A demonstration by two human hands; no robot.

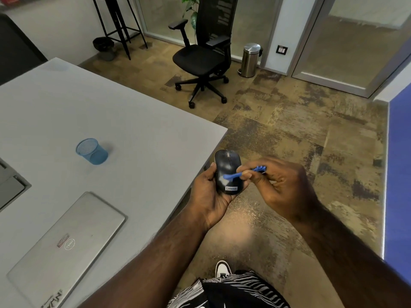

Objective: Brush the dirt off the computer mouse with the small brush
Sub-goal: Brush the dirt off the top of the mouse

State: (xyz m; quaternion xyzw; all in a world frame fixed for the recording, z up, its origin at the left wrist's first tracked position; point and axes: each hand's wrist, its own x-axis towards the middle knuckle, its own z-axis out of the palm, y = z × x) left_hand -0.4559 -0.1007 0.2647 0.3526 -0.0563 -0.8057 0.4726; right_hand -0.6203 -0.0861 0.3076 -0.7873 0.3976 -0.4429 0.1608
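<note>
Computer mouse (pixel 228 168) lies in my left hand (pixel 208 194), which grips it beyond the tabletop (pixel 133 121) edge; at 3 o'clock, my right hand (pixel 282 185) pinches the small brush (pixel 239 173), bristles touching it.

Laptop (pixel 66 245) lies on table (pixel 138 121), cup (pixel 91 151) behind it, probably upright.

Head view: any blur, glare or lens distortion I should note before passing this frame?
Head view: the right hand and the small brush are motion-blurred, the bristle end smeared pale over the mouse; the left hand is sharper. Wide-angle bending curves the table edge and door frames. Soft, even light; faint shadow beside the blue mesh cup.
</note>
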